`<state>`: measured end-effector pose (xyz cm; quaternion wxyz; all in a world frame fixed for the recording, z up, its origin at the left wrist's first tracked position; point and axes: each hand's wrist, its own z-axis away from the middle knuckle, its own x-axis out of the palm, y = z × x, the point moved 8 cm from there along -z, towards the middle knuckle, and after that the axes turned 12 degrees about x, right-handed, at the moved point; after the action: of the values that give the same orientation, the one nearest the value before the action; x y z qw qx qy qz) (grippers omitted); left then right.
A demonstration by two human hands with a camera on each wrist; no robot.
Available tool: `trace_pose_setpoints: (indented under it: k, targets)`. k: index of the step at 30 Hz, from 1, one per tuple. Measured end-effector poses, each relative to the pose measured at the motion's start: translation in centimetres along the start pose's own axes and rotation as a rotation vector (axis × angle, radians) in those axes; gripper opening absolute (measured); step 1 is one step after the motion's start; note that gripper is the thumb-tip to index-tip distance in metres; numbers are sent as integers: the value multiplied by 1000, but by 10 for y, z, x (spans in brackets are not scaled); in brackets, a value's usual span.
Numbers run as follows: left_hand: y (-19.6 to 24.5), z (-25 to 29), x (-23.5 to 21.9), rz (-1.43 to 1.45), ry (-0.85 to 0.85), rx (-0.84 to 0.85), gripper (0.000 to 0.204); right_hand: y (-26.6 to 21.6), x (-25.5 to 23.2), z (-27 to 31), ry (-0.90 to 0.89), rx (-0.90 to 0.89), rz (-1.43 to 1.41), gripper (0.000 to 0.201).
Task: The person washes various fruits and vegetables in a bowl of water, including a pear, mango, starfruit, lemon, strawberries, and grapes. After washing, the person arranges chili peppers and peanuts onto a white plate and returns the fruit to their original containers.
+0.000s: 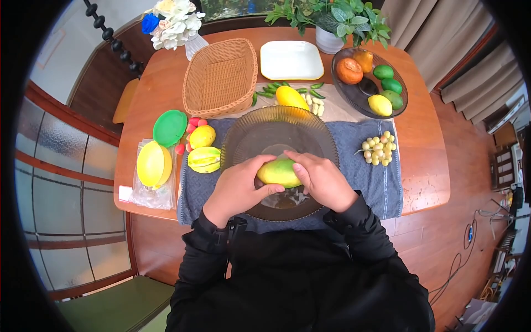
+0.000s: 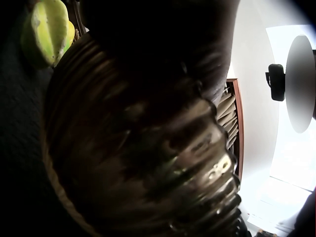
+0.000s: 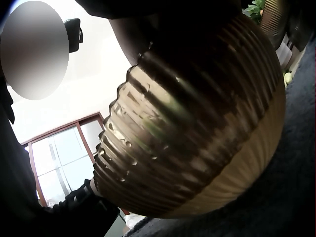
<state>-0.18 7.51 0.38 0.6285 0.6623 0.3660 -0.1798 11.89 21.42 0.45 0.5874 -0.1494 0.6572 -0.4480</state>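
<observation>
Left hand (image 1: 237, 185) and right hand (image 1: 325, 180) jointly grip the green-yellow fruit (image 1: 276, 174) between them, ribbed bowl (image 1: 237, 139) below. Apparent step: washing. Next move likely requires controlled rotation, grip maintained.

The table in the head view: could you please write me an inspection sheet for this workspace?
Surface: wooden table, partly covered by a blue-grey towel.
Job's things: green-yellow fruit held over a ribbed dark bowl; droplets on the bowl's wall.
Clutter: wicker basket, white tray, dark plate of fruit, grapes, yellow bowl on clear plastic, green lid or dish.
Left hand: grips the fruit.
Right hand: grips the fruit.
Cables: on the floor right of the table, one with a blue part; on the table, nothing seen.
Surroundings: curtains to the right, paned glass to the left.
</observation>
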Motion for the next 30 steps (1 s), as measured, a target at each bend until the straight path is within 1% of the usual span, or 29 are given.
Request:
trace_pose_setpoints:
  k: [2, 4, 5, 7, 9, 10, 11, 13, 16, 18, 22, 25, 27, 30]
  targets:
    - [-1, 0, 1, 16, -21, -6, 61, -4, -2, 0, 2, -7, -4, 42]
    - [-2, 1, 3, 32, -42, -12, 63, -1, 0, 0, -96, 135, -83, 41]
    - [-2, 1, 3, 34, -15, 13, 63, 4, 2, -1, -95, 135, -82, 41]
    - [-5, 1, 6, 37, 12, 37, 63, -3, -3, -1, 59, -88, 2, 42]
    - [-2, 1, 2, -67, 95, 130, 60, -7, -5, 2, 70, -114, 15, 45]
    - [-2, 1, 1, -66, 95, 130, 60, -11, -6, 4, 81, -139, 27, 49]
    - [-3, 1, 2, -63, 72, 103, 57, -12, -7, 4, 81, -139, 27, 49]
    - [-3, 0, 3, -60, 48, 76, 54, -10, -4, 3, 41, -113, 42, 60]
    - [0, 0, 1, -48, 54, 45, 50, -9, -5, 3, 67, -137, 15, 62]
    - [-4, -1, 2, -18, 9, -33, 45, -7, -3, 2, 72, -145, 16, 60]
    - [-8, 0, 3, -14, 12, -8, 43, -6, -3, 2, 64, -162, 6, 56]
    - [-11, 0, 4, 35, -2, -54, 39, -8, -3, 2, 58, -185, -3, 52]
    - [-7, 0, -1, 30, 73, 0, 39, -8, -3, 2, 51, -187, -11, 51]
    - [-7, 2, -4, 25, 101, -3, 40, -7, -2, 2, 33, -174, -22, 47]
